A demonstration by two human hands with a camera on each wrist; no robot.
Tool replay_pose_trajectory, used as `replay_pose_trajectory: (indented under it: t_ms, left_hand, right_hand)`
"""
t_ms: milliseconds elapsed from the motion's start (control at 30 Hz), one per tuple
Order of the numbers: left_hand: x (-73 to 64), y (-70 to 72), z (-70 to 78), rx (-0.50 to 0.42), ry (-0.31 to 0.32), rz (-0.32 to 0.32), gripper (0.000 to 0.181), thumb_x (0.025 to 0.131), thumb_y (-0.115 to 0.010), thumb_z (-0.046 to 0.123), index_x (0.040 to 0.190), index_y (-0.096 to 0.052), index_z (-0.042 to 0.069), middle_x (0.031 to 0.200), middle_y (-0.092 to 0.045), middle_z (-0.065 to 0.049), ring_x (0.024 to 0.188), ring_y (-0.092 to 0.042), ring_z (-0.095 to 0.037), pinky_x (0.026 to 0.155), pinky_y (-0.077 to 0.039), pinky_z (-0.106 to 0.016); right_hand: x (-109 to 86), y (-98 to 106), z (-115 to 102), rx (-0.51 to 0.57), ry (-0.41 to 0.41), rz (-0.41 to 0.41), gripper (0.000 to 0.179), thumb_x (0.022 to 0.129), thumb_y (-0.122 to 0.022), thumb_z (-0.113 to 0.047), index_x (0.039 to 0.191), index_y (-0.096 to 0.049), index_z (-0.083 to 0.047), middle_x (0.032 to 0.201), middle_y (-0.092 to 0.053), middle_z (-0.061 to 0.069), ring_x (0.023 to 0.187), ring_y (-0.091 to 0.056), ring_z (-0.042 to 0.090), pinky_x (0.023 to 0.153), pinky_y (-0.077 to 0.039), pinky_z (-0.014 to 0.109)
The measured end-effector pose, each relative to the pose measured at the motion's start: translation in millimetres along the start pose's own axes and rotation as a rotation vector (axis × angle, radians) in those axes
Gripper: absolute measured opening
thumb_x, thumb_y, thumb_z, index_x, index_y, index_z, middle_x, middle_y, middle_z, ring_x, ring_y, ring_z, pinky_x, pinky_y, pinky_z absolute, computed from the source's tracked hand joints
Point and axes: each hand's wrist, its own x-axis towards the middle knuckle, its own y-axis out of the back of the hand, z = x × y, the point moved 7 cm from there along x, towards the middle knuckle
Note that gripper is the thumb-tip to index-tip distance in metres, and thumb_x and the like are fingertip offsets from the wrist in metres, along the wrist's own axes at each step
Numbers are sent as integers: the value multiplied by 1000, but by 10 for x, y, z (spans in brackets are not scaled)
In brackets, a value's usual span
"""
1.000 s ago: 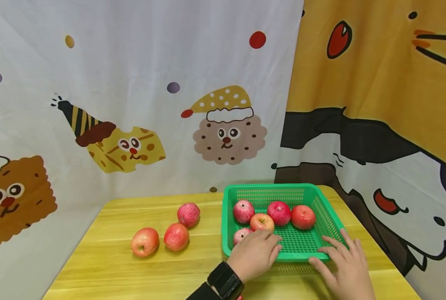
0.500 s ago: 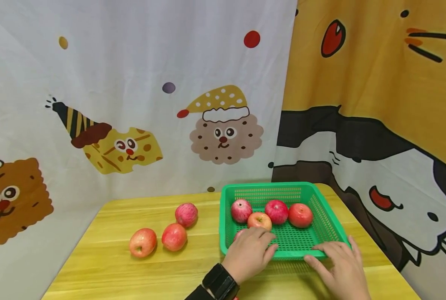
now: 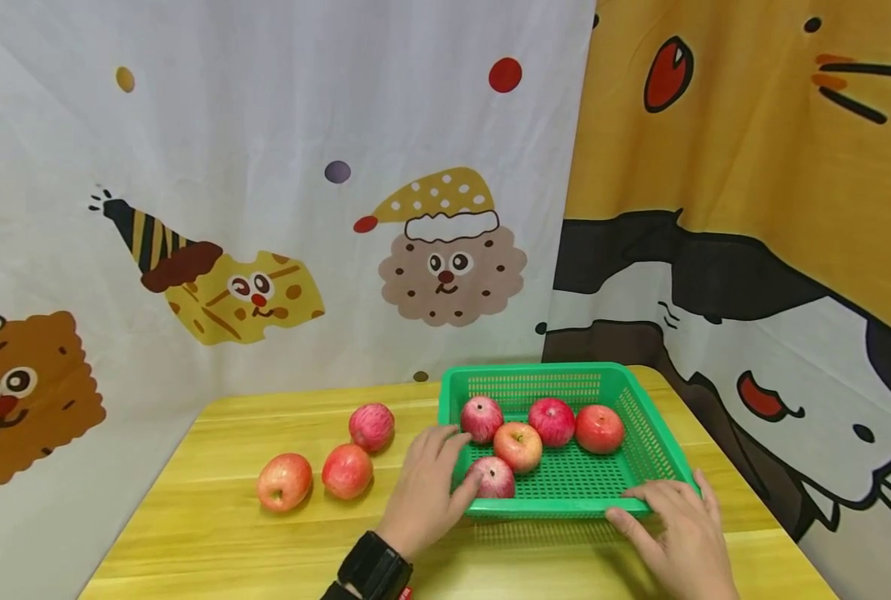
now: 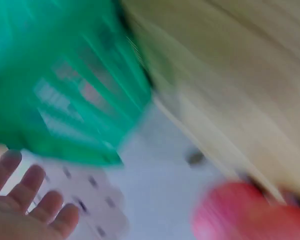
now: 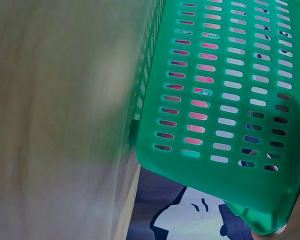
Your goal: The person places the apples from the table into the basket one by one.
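In the head view, a green plastic basket (image 3: 565, 506) stands on the table with several red apples inside. A striped apple (image 3: 493, 477) lies in its front left corner, behind a paler apple (image 3: 518, 447). My left hand (image 3: 422, 492) is at the basket's left front corner, fingers loosely extended and holding nothing; in the left wrist view its fingertips (image 4: 32, 182) show beside the blurred basket. My right hand (image 3: 681, 533) grips the front rim near the right corner, fingers over it and thumb in front. In the right wrist view, the basket's slotted side (image 5: 215, 175) hides most of that hand.
Three more apples lie on the wooden table (image 3: 265, 550) left of the basket: a left one (image 3: 284, 482), a middle one (image 3: 347, 472) and a rear one (image 3: 372, 427). A patterned curtain (image 3: 265, 150) hangs behind the table.
My left hand has moved left from above the basket's front, uncovering the striped apple in the corner. My right hand's spread fingers have come down onto the front rim.
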Motion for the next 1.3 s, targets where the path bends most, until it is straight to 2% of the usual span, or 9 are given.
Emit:
replay_pose_trajectory:
  t_ms: [133, 233, 333, 433, 567, 733, 867, 1133, 1300]
  left_hand:
    - [-123, 256, -505, 107, 109, 90, 60, 94, -80, 40, 140, -61, 5, 143, -61, -20, 138, -55, -43, 120, -42, -61]
    - [-242, 423, -882, 144, 229, 98, 70, 93, -83, 43, 143, -58, 1, 146, -58, -26, 141, -49, -51, 120, -39, -67]
    - [-371, 488, -1178, 159, 342, 16, 81, 93, -81, 49, 149, -53, -2, 152, -53, -29, 146, -42, -56, 122, -33, -70]
    - [-492, 472, -1360, 157, 410, -87, 89, 91, -81, 55, 153, -50, -2, 157, -48, -30, 149, -36, -59, 123, -29, -73]
    - [-618, 389, -1479, 175, 427, -177, 97, 87, -82, 60, 155, -49, -1, 158, -49, -31, 148, -36, -62, 121, -29, -76]
    - [-736, 356, -1566, 236, 425, -212, 96, 84, -83, 63, 151, -55, 0, 154, -52, -31, 146, -40, -63, 120, -27, -79]
    - [-818, 427, -1636, 270, 445, -208, 98, 79, -86, 66, 148, -58, 2, 153, -54, -31, 144, -42, -62, 116, -23, -82]
    - [-985, 561, -1791, 335, 464, -254, 120, 62, -86, 82, 148, -57, 3, 151, -55, -32, 142, -40, -64, 111, -17, -83]
    - [-1087, 653, -1859, 331, 511, -283, 125, 60, -84, 86, 146, -58, 0, 149, -54, -34, 143, -34, -65, 110, -18, -84]
  right_hand:
    - [-2, -10, -1, -5, -4, -5, 28, 80, -93, -36, 97, -76, -21, 98, -78, 4, 103, -59, 34, 131, -12, 67]
    - [3, -2, 9, -6, -4, -8, 28, 80, -93, -37, 97, -76, -21, 98, -78, 4, 103, -60, 35, 131, -12, 67]
    - [7, 10, 23, -8, -7, -10, 28, 80, -93, -38, 97, -76, -21, 98, -78, 4, 104, -60, 36, 132, -12, 67]
    - [6, 15, 34, -9, -12, -13, 28, 80, -93, -37, 96, -76, -21, 98, -78, 5, 104, -59, 35, 132, -11, 66]
    - [4, 8, 36, -13, -20, -19, 28, 80, -93, -37, 96, -76, -20, 99, -78, 6, 105, -60, 36, 133, -9, 66]
    - [2, -17, 9, -6, -15, -15, 28, 80, -93, -37, 97, -76, -21, 100, -78, 5, 105, -61, 35, 132, -12, 67]
    - [-2, -33, -11, -3, -7, -13, 29, 79, -93, -37, 98, -77, -21, 101, -78, 4, 105, -60, 34, 131, -13, 68]
    - [12, -10, -13, 1, -9, -9, 28, 80, -93, -36, 98, -77, -22, 101, -78, 5, 106, -59, 34, 131, -11, 68]
    - [3, 2, -8, 2, -13, -1, 29, 79, -93, -36, 97, -77, -21, 101, -78, 6, 105, -59, 34, 131, -12, 67]
